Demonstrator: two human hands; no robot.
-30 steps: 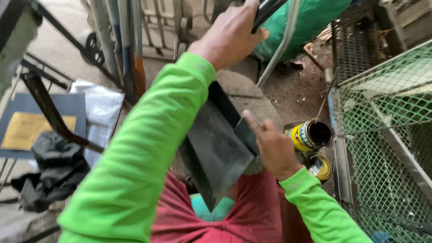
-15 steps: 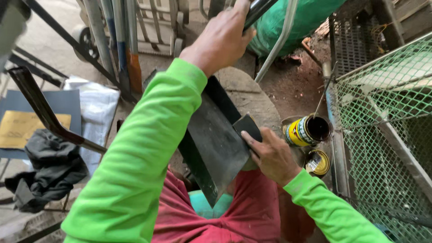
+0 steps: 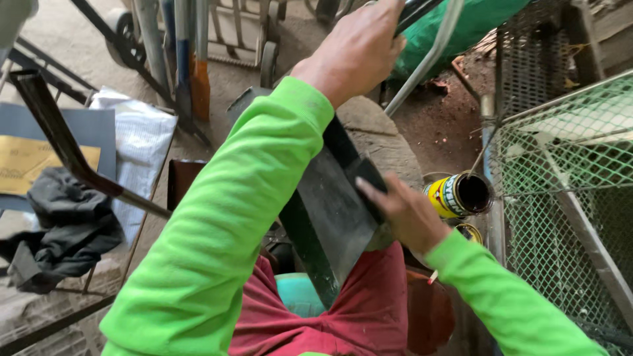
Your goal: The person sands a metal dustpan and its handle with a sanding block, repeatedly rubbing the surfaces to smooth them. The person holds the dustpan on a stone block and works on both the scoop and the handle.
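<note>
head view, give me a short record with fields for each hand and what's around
left hand: raised, gripping a dark bar at the top
right hand: pressed on the edge of the grey flat metal blade
blade: tilted, lower end over red shorts
nearby: open yellow tin can on the ground, right
right side: green wire mesh

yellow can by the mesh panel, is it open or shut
Open. The yellow can has no lid on it; its dark round mouth shows, and a thin stick leans out of it, beside the right hand.
</note>
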